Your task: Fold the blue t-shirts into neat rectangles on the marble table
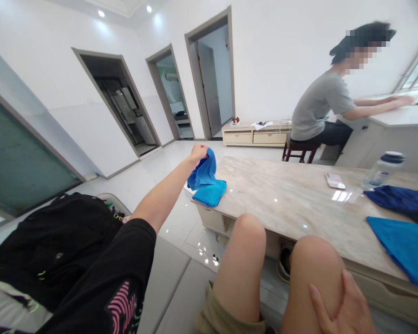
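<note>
My left hand (199, 152) is stretched far forward, its fingers pinched on the upper edge of a blue cloth (202, 172). That cloth hangs in loose folds over a folded brighter blue cloth (212, 194) at the left end of the marble-topped table (275, 195). Whether the held cloth is a garment, I cannot tell. My right hand (348, 308) rests on my right knee with its fingers apart, holding nothing. On the table's right side lie a dark blue cloth (400, 199) and a flat bright blue cloth (402, 246), both cut off by the view's edge.
A phone (335, 181) and a clear water bottle (383, 171) stand at the table's right. A black backpack (55, 241) lies on the seat to my left. Beyond the table, a person (320, 104) sits on a stool (301, 147) at a white counter (397, 113).
</note>
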`<state>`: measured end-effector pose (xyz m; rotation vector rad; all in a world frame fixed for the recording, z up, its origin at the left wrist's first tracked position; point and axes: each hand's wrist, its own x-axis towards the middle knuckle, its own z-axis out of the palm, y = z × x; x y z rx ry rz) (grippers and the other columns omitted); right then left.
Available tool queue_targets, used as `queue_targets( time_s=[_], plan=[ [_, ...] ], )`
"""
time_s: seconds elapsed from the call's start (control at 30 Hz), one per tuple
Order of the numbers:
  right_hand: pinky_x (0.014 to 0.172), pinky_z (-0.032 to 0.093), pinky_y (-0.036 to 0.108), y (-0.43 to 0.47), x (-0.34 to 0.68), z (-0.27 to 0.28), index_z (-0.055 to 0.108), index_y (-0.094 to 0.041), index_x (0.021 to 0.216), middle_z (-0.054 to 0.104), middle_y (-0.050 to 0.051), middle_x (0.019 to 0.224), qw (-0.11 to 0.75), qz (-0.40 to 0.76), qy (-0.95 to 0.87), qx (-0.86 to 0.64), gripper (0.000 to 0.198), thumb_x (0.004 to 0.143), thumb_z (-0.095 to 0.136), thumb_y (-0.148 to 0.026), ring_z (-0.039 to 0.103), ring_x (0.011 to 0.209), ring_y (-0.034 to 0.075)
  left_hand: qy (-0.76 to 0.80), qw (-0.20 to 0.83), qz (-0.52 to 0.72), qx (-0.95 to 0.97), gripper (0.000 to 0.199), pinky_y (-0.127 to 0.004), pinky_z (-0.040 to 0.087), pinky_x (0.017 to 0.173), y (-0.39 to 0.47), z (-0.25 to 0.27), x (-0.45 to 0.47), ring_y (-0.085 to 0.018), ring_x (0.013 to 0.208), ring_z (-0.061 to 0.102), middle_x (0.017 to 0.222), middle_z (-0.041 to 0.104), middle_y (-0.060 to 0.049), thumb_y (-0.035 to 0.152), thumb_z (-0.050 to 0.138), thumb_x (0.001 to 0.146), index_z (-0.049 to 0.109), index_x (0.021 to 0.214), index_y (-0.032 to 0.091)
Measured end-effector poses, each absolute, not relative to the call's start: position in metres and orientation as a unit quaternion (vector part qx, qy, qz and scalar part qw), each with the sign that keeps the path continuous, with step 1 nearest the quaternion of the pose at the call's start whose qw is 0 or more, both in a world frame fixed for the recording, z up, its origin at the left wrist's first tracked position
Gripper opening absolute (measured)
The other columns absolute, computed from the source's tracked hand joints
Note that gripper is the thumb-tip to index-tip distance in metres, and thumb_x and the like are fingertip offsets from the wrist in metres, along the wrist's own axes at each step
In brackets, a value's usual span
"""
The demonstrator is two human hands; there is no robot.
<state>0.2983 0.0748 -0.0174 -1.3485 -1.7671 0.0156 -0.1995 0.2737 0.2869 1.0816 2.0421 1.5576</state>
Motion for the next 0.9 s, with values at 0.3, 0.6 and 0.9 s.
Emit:
queue_targets(
  time_s=[0.3,0.6,0.9],
  plan=[
    [0.128,0.045,0.062,0.132,0.171,0.134,0.028,-0.021,0.177,0.053,0.021,0.167,0.426,0.116,-0.815,-0.375,0.083,0.108,0.055,-0.058,0.051,0.156,0.040,0.539,0.241,0.637,0.496,0.009,-0.039,0.065,0.097,0.260,0.476,-0.093,-0.019,0.099,0.083,0.109,0.074,-0.006,0.023,0.050,0.115,0.056,0.115,0.017],
    [0.127,0.042,0.057,0.218,0.114,0.276,0.000,-0.006,0.177,0.039,0.032,0.172,0.567,0.107,-0.694,-0.431,0.112,0.101,0.066,-0.054,0.048,0.154,0.044,0.498,0.207,0.655,0.529,0.008,-0.044,0.064,0.103,0.192,0.525,-0.077,-0.022,0.107,0.081,0.103,0.074,-0.006,0.021,0.055,0.114,0.055,0.106,0.018],
    [0.109,0.051,0.038,0.263,0.175,0.307,0.073,0.004,0.128,0.080,0.013,0.112,0.598,0.180,-0.672,-0.399,0.047,0.102,0.046,-0.023,0.073,0.107,0.021,0.436,0.189,0.654,0.588,0.009,-0.039,0.057,0.109,0.240,0.449,-0.073,-0.016,0.101,0.073,0.100,0.071,-0.004,0.021,0.061,0.110,0.060,0.102,0.018]
  ],
)
